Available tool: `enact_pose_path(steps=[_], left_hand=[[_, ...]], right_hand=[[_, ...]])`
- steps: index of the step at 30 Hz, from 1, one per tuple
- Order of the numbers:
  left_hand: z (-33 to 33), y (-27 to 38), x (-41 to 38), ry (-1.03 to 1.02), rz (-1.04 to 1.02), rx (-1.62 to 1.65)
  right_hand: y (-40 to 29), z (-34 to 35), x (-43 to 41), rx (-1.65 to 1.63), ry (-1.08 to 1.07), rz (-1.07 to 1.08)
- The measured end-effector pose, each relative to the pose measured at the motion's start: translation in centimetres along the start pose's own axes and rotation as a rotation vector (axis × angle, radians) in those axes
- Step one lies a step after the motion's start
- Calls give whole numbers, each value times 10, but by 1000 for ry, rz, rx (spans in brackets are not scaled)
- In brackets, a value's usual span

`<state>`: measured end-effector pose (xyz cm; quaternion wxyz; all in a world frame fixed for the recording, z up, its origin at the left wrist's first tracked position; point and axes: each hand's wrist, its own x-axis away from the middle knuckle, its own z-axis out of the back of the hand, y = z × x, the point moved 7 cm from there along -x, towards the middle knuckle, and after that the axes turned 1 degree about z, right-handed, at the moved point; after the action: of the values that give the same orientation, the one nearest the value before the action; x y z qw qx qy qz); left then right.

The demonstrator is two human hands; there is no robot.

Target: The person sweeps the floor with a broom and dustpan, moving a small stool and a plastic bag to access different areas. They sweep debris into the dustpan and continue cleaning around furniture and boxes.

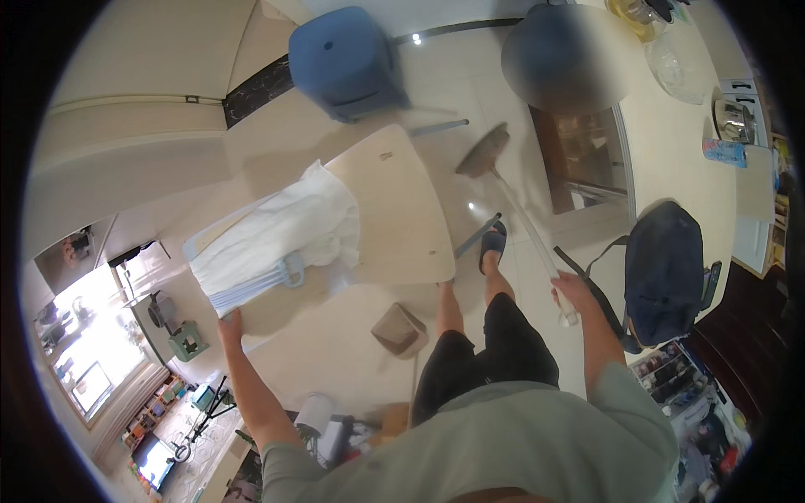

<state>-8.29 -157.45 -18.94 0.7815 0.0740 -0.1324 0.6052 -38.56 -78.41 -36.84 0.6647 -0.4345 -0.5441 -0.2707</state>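
Note:
My right hand (572, 290) is closed around the pale handle of a broom (525, 217), near the handle's end. The broom's grey head rests on the tiled floor ahead of my feet. My left hand (231, 326) grips the edge of a light wooden chair (402, 207) with metal legs. White cloth (295, 217) and light blue hangers (251, 284) lie over the chair's backrest, close to my left fingers. Beneath the chair's near side, a brownish dustpan (399, 330) stands on the floor.
A blue plastic stool (343, 60) stands ahead. On the right, a long pale table (666, 170) bears a dark blue backpack (665, 276), a glass bowl (676, 66) and a kettle (734, 121). A box or bin of clutter (704, 427) is at the lower right.

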Motion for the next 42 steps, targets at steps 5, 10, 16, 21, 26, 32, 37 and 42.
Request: enact_pose_path(steps=[5,10,16,21,26,32,37,42], left_hand=[[-3,5,-2,-21,12,-39],[0,-7,-2,28,-9,-33],[3,5,6,-12,44,-41],[3,11,8,1,15,-54],[0,29,12,6,-1,-22],[3,10,15,27,4,-11],[2,16,10,-11,76,-91],[4,10,12,1,-13,-24]], right_hand=[[50,19,57,-105,109,-115],[-1,-2,86,-96,154,44],[-137,2,-37,110,181,328],[-299,-6,-144,-98,37,335],[-296,-7,-187,-450,-114,112],[-141,-8,-108,-437,-1,67],[-20,-13,-28,-665,14,-177],[-3,-23,52,-532,70,-132]])
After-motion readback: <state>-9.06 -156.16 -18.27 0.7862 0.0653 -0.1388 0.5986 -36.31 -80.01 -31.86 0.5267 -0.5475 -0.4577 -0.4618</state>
